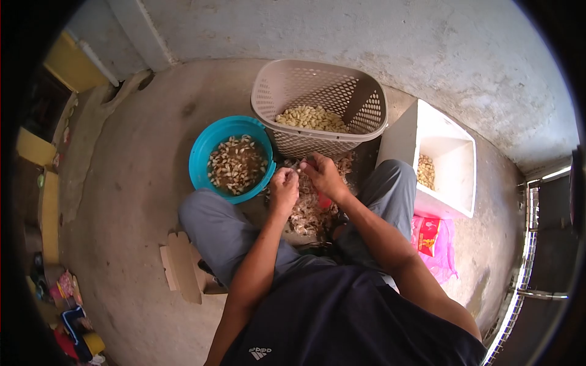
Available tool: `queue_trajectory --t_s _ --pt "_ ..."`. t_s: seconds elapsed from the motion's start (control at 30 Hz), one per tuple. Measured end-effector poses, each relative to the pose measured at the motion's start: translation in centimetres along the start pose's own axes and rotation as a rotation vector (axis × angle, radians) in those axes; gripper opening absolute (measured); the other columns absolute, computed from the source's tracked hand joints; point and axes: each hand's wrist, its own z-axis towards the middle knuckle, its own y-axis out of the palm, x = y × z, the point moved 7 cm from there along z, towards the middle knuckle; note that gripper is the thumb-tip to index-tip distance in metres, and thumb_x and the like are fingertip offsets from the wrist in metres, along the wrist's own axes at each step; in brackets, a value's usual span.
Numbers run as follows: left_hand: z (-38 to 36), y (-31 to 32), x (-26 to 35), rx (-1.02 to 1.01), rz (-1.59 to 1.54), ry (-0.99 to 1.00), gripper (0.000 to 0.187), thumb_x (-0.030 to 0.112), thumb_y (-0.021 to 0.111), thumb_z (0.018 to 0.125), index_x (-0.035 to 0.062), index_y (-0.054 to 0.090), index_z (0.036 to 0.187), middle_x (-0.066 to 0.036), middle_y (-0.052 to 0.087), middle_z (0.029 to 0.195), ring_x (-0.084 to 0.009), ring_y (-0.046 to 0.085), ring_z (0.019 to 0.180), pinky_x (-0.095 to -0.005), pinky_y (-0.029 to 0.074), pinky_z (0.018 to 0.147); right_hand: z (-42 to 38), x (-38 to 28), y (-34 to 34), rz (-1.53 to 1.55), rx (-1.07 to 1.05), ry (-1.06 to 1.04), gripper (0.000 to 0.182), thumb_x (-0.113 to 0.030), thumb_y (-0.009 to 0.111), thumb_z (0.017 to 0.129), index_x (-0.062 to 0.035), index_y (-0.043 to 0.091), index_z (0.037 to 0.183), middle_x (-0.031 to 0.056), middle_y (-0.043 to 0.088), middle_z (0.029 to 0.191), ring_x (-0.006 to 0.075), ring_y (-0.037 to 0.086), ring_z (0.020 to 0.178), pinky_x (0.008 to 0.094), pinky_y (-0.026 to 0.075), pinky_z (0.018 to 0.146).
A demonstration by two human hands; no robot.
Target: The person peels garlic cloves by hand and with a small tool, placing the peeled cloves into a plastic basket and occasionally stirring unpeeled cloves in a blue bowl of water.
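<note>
My left hand (285, 188) and my right hand (325, 177) meet above a heap of papery garlic skins (311, 210) on the floor between my knees. The left fingers pinch a small pale piece that looks like a garlic clove (298, 170). My right fingers are closed close beside it, with a dark reddish bit showing at the fingertips, too small to name. Left of my hands is a turquoise basin (196, 160) holding garlic cloves in brownish water. Just beyond them, a beige perforated basket (317, 144) contains many peeled cloves (311, 118).
To the right stands a white foam box (455, 198) with cloves (426, 171) inside. A pink plastic bag (444, 253) with a red packet lies below it. Flattened cardboard (183, 268) is by my left leg. A wall (378, 36) runs behind the basket.
</note>
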Motion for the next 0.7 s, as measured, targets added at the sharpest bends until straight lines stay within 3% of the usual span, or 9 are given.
queue_trajectory --t_s 0.13,0.23,0.33,0.53,0.7 --pt "0.2 -0.2 0.3 0.018 0.045 0.047 0.012 0.014 0.057 0.100 0.0034 0.057 0.095 0.000 0.051 0.067 -0.0064 0.044 0.047 -0.0233 0.035 0.040 0.0 0.2 0.2 -0.054 -0.096 0.003 0.023 -0.019 0.067 0.099 0.0014 0.060 0.091 0.0027 0.061 0.075 0.0086 0.055 0.056 0.0261 0.045 0.049" --pt "0.2 0.3 0.1 -0.011 0.035 0.041 0.011 0.012 0.057 0.099 0.0027 0.058 0.095 -0.001 0.053 0.068 -0.0074 0.043 0.044 -0.0238 0.033 0.037 0.1 1.3 0.1 0.065 -0.148 0.083 0.026 -0.024 0.069 0.098 -0.0017 0.061 0.088 0.0031 0.061 0.068 0.0099 0.057 0.052 0.0255 0.044 0.046" --pt "0.2 0.4 0.3 -0.028 -0.007 0.016 0.010 0.011 0.057 0.099 0.0021 0.059 0.094 -0.001 0.053 0.068 -0.0067 0.043 0.043 -0.0233 0.032 0.036 0.5 2.8 -0.2 0.332 -0.148 0.292 0.024 -0.023 0.069 0.098 -0.0027 0.061 0.088 0.0056 0.064 0.068 0.0134 0.059 0.050 0.0280 0.046 0.044" --pt "0.0 0.5 0.6 -0.040 -0.038 0.028 0.011 0.009 0.057 0.098 0.0005 0.059 0.093 -0.001 0.054 0.069 -0.0059 0.043 0.043 -0.0220 0.033 0.036 0.7 4.0 -0.8 0.551 -0.024 0.377 0.015 -0.016 0.065 0.099 -0.0044 0.059 0.091 0.0051 0.062 0.067 0.0140 0.055 0.047 0.0305 0.044 0.039" --pt "0.0 0.7 0.5 -0.083 0.051 0.089 0.009 0.011 0.059 0.097 0.0026 0.060 0.094 0.000 0.053 0.068 -0.0056 0.044 0.044 -0.0217 0.033 0.037 1.6 4.0 -2.3 0.740 0.131 0.276 0.016 -0.018 0.065 0.100 -0.0063 0.058 0.092 0.0032 0.062 0.072 0.0120 0.053 0.050 0.0286 0.043 0.039"
